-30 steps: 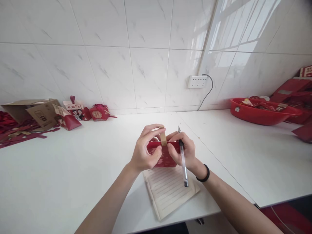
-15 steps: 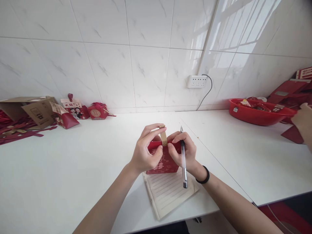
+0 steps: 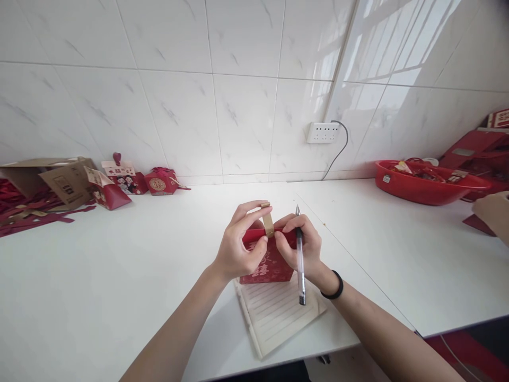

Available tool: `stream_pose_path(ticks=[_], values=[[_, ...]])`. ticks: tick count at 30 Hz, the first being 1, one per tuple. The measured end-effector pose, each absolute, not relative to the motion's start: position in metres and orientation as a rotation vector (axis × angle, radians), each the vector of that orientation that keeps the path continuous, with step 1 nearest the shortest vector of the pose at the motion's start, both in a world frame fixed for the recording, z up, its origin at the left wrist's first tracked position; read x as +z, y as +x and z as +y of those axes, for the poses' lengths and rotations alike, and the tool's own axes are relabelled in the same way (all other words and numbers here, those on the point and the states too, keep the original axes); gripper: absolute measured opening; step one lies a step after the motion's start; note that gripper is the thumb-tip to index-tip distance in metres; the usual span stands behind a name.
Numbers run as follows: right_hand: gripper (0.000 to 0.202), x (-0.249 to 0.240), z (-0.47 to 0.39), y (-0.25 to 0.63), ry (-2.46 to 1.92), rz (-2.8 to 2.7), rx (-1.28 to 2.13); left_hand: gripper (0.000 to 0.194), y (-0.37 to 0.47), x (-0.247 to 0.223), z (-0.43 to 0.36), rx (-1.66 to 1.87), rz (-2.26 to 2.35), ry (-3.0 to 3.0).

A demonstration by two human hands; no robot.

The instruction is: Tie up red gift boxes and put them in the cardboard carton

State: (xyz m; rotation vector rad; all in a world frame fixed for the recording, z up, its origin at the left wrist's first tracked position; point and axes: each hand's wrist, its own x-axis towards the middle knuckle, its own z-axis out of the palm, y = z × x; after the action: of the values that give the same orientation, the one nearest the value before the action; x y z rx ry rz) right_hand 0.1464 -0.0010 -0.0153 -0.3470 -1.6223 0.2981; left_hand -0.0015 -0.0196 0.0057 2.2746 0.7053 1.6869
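Note:
A red box with pale printed characters (image 3: 270, 262) stands on a lined notebook (image 3: 274, 323) near the table's front edge. My left hand (image 3: 244, 241) pinches the box's top edge at the left with the thumb, while its index finger touches the upper end of a gold ribbon (image 3: 268, 220). The ribbon rises from the middle of the top edge. On the right, my right hand (image 3: 300, 244) grips the top edge between thumb and fingers. A clear pen with a black cap end (image 3: 300, 265) is also held across that hand, tip upward.
Finished-looking red boxes (image 3: 161, 181) and a cardboard box of dark red ribbons (image 3: 66, 185) are at the back left. A red basin of small packets (image 3: 425, 185) sits back right, near another person's hand (image 3: 493, 212). A socket strip (image 3: 322, 132) is on the wall.
The view has shifted slightly. My hands keep nearly the same hold on the box and ribbon. At the right edge, the other person's hand has moved lower.

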Motion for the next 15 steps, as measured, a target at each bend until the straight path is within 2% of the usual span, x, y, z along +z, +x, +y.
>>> stream_pose_path(ticks=[15], values=[[0.022, -0.0147, -0.0007, 0.1453, -0.370, -1.622, 0.289, 0.041, -0.0007, 0.0046, -0.0193, 1.679, 0.769, 2.236]])
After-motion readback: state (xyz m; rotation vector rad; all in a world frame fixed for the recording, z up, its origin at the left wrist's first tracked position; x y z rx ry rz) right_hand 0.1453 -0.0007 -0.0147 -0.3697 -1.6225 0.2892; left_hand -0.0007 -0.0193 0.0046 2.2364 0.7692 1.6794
